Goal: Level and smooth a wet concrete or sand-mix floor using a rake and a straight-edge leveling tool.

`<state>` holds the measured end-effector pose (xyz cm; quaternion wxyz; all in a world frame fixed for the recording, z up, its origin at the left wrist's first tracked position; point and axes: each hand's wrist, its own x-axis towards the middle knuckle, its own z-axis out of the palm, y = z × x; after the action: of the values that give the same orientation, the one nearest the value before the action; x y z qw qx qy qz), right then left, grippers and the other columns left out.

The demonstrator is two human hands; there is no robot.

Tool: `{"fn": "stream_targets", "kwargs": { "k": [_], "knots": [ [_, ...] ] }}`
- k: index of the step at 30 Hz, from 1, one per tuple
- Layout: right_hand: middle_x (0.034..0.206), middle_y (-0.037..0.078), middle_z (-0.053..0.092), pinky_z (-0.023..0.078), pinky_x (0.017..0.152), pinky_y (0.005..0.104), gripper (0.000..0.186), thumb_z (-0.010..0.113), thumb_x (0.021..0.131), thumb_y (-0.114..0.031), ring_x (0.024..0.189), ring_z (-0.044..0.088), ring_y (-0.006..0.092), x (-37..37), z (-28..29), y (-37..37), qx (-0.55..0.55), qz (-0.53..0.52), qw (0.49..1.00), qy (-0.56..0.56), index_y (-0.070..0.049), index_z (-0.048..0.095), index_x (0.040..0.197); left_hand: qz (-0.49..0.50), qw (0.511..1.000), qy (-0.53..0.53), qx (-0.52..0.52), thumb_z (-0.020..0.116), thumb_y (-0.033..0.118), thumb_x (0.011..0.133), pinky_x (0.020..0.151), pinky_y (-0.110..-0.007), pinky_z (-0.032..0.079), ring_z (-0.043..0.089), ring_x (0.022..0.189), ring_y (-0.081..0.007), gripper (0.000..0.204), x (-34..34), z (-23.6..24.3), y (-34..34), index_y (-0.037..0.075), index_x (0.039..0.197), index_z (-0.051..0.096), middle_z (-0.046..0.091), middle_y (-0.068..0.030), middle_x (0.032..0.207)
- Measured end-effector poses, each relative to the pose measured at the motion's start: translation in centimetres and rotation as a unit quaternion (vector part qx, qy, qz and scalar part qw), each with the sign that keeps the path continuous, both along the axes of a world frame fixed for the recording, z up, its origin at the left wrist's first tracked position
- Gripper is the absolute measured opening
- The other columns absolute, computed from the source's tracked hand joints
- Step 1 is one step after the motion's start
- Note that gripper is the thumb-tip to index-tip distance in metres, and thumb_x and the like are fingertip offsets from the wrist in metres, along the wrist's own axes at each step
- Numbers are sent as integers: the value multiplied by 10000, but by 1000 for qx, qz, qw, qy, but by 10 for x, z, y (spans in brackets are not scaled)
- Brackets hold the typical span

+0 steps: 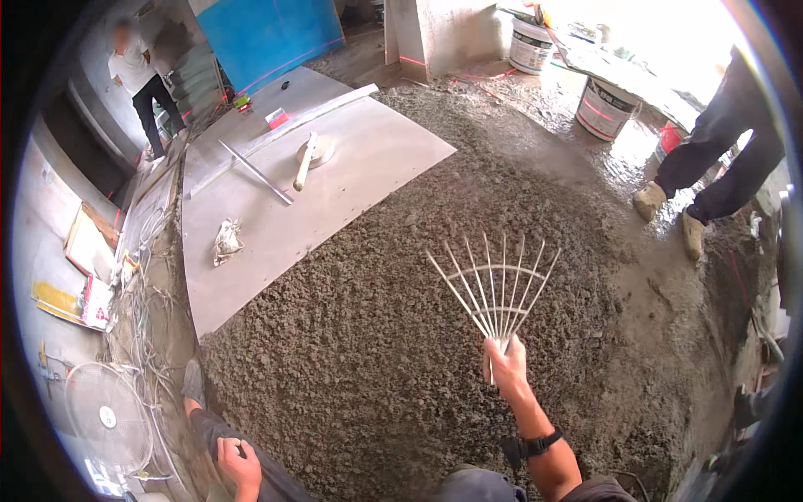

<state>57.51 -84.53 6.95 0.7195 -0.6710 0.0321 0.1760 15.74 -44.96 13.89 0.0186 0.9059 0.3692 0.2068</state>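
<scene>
So, head cam, and I'm placing everything by the big grey board [368, 167] lying flat on the floor. Right of its slanted edge and on the near side of it, there's a wide spread of lumpy grey mortar [393, 335].

The right hand [507, 365] is out over that mortar, well apart from the board on its near right. Fingers are wrapped tight round the neck of a fan rake [499, 328] — just the splayed head, short grip, thin tines fanning away from the body. Whether the tips touch the mortar, I can't tell. There's a black wristwatch [535, 445] on that arm.

The left hand [241, 467] is on the near side of the board, well apart from it, down by a bent leg. Its fingers are loosely curled — can't tell if there's anything in them.

On the board itself: a crumpled plastic bag [227, 242] near its left edge, a metal bar [255, 171] lying diagonally, a pale-handled tool [306, 163] by the middle, and a small red-and-white box [276, 119] toward the far side.

Past the board stands a blue panel [268, 38]. Off to its right are two white buckets [608, 109], plus someone in dark trousers [728, 151]. A person in a white T-shirt [130, 71] stands beyond its far left, and a round fan [109, 418] sits to its near left.
</scene>
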Motion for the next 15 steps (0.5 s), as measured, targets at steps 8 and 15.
{"fn": "stream_targets", "kwargs": {
  "k": [8, 15],
  "knots": [
    [619, 21, 579, 414, 390, 287, 163, 633, 1010, -150, 424, 533, 125, -79, 7, -44, -26, 17, 996, 81, -32, 521, 996, 22, 999, 22, -13, 630, -6, 843, 707, -521, 409, 528, 800, -449, 146, 9, 10, -12, -12, 820, 486, 477, -201, 837],
    [644, 34, 603, 426, 400, 291, 195, 652, 1000, -161, 450, 561, 120, -99, 13, -73, -30, -53, 993, 97, -9, 531, 1009, -59, 998, 14, 11, 612, -24, 835, 745, -523, 431, 539, 824, -449, 119, 18, -3, -2, -16, 812, 496, 507, -224, 835]
  ]
}}
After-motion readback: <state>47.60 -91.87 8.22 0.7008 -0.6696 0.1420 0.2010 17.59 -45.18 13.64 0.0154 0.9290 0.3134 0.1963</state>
